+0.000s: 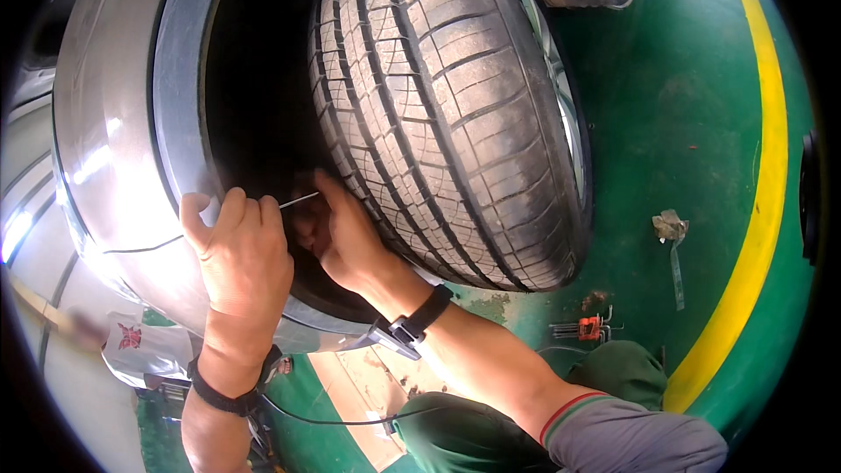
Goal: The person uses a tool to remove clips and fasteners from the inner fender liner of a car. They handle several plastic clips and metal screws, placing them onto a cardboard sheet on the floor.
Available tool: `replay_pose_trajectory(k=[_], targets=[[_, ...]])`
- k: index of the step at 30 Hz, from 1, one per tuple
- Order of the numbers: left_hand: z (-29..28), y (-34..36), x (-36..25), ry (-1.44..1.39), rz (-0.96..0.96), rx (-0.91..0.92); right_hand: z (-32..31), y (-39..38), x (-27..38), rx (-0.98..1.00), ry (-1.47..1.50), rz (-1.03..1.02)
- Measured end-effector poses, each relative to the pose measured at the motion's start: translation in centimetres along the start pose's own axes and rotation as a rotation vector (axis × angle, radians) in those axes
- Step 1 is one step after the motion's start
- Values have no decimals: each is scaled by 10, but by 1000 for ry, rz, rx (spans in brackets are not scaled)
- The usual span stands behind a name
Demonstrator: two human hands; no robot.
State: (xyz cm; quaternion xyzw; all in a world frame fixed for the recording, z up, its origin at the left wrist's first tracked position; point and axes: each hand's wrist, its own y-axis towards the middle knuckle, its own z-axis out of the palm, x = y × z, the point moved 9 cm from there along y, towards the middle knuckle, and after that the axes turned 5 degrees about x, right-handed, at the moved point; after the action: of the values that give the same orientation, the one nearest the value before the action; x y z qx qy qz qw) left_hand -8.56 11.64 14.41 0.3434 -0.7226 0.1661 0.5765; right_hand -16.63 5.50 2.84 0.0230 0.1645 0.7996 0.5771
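Gripping slim straight rod (pixel 299 201) in curled fingers of left hand (pixel 248 258), held right hand (pixel 349 241) by rod's tip, couldn't tell if pinching; had grooved rubber tyre (pixel 455 114) right of fingers.

Cardboard (pixel 340 385), hex keys (pixel 590 328) on green floor (pixel 683 140)

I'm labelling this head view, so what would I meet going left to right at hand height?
Glossy car panel, left hand, right hand, tire, crumpled scrap, yellow floor line.
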Motion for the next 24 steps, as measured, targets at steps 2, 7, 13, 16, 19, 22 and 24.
replay_pose_trajectory(k=[2, 7, 13, 16, 19, 22, 24], targets=[[2, 2, 1, -13, -5, -3, 13, -5, 14, 94, 92, -142], [1, 5, -1, 2, -16, -31, 1, 5, 13, 206, -164, -281], [4, 7, -6, -32, 15, -74, -15, 4, 16, -6, -365, -299], [2, 8, -2, -16, -3, -49, -3, 1, 15, -10, -145, -193], [-2, -2, -1, -13, -30, -21, -3, -11, 6, -1, -122, -176], [-7, -10, -2, -3, -37, -39, -8, -21, 8, -39, -286, -285], [-12, -10, -2, 7, -37, -56, 0, -24, 16, -21, -387, -401]])
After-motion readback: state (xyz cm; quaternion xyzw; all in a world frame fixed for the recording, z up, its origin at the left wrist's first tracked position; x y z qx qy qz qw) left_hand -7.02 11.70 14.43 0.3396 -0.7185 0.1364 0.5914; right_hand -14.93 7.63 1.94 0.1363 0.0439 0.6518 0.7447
